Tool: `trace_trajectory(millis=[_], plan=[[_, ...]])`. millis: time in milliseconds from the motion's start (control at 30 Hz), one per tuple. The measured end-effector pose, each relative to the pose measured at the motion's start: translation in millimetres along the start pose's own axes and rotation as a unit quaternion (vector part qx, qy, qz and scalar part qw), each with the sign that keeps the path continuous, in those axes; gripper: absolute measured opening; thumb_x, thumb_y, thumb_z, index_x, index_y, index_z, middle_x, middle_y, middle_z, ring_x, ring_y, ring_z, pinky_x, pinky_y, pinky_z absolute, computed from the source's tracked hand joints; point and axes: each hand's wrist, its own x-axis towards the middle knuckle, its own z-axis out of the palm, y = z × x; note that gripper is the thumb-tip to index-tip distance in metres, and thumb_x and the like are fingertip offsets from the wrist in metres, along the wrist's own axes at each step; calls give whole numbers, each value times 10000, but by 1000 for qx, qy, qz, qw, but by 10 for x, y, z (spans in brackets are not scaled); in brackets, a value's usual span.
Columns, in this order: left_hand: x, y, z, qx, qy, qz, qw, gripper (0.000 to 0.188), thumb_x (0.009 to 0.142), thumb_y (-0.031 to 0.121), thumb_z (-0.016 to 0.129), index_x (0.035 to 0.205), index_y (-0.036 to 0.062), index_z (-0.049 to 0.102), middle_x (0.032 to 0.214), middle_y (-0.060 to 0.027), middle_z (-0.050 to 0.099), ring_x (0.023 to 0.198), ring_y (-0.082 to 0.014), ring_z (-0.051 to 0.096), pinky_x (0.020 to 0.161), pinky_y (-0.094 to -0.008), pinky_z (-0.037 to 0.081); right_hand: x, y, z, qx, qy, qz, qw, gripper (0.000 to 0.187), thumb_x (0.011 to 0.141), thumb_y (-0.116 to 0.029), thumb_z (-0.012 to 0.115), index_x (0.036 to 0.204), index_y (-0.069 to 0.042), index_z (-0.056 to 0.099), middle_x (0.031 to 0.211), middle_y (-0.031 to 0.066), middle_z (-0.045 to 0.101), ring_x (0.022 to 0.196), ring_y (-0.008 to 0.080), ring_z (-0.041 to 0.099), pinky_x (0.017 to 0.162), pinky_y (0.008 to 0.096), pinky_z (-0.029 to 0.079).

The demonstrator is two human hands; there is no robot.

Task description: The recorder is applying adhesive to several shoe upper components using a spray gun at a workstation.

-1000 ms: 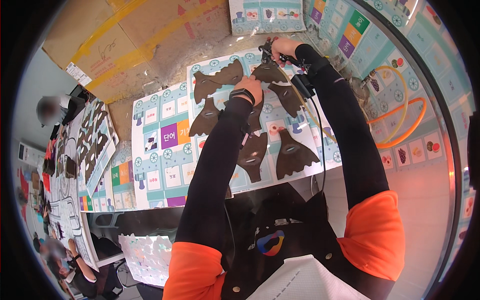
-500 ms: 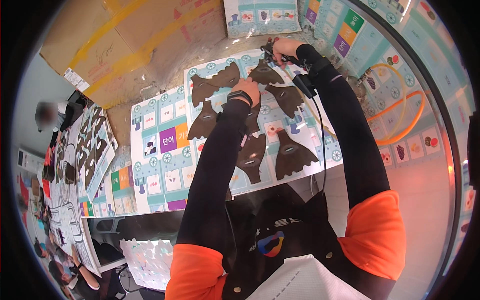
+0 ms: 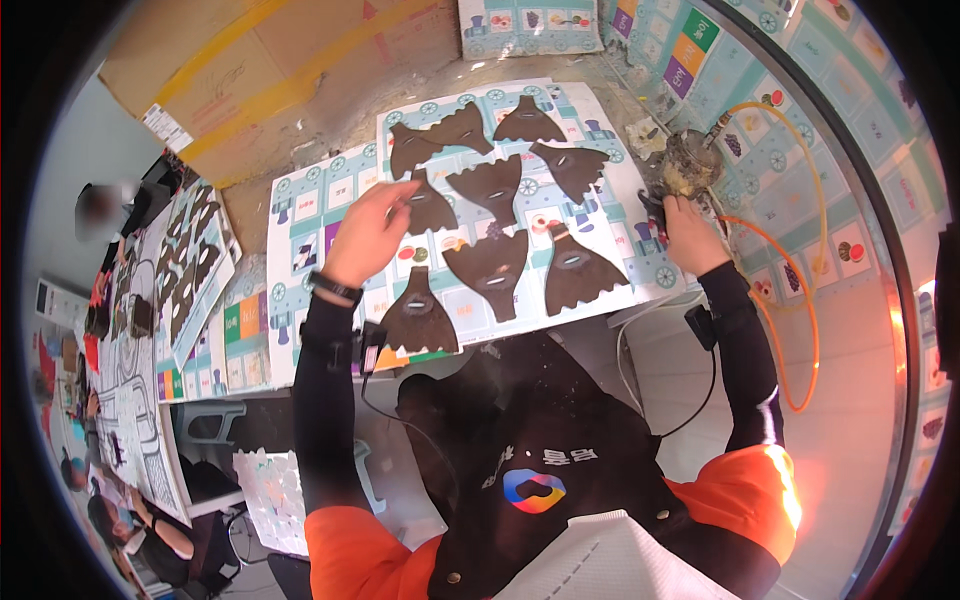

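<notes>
Dark-brown and flat, a fan-shaped piece (image 3: 432,212) lay just right of the half-uncurled, seemingly empty left hand (image 3: 370,232); the right hand (image 3: 692,235) gripped a black handheld tool (image 3: 653,210). Steady wrists, fingertips off the piece, probably served best. Its narrow neck pointed forward, long axis running near-to-far.

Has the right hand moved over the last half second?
Yes. Judged against the printed board, the right hand has come from its far edge toward the person and rightward, to its right edge.
</notes>
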Motion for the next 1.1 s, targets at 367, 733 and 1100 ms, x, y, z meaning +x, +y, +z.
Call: trace_trajectory(millis=[367,733,1100], plan=[[-2063,217,157,-270,126,-240,924,369,986,17,535,1352,21,588,1177,-64,687,1020,-146,641,903,-280,484,-835,-1007,164,293,101,99,945,389,852,-107,659,1183,80,578,920,223,671,876,393,672,798,453,535],[-2755,655,687,-384,150,-285,865,324,1011,60,530,1322,39,616,1139,-63,708,976,-121,658,852,-262,502,-493,-770,759,300,53,157,939,421,891,-347,670,1040,46,696,943,207,724,854,322,727,722,428,549],[-2676,947,1318,-448,-19,-263,854,329,1019,61,516,1338,64,599,1122,-50,695,962,-115,654,844,-263,505,-411,-653,647,750,-97,144,638,414,1035,-181,509,1419,-28,506,1078,53,708,749,150,711,429,242,520]])
